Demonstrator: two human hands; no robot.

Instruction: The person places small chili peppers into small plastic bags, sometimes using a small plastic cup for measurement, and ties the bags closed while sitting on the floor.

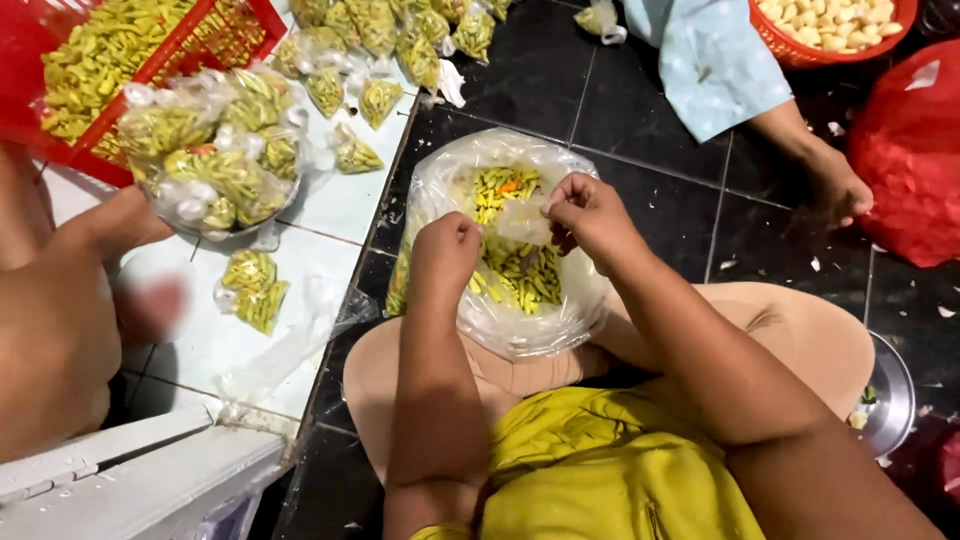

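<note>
Both hands, left hand (445,250) and right hand (590,212), grip clamped on a small clear packet (522,218) above the big chilli bag (505,320).

Wearer seen from above, filling the lower centre and lower right of the frame: bright yellow garment (600,470) at bottom centre, cloth creased and bunched, a short stitched seam showing near its lower edge. Both forearms bare from the frame's bottom edge upward, no sleeves, no watch, bands or rings visible on the left hand (445,250) or the right hand (590,212); hands ungloved. Legs bare at either side of the yellow cloth, rounded knees at centre left and centre right.
</note>
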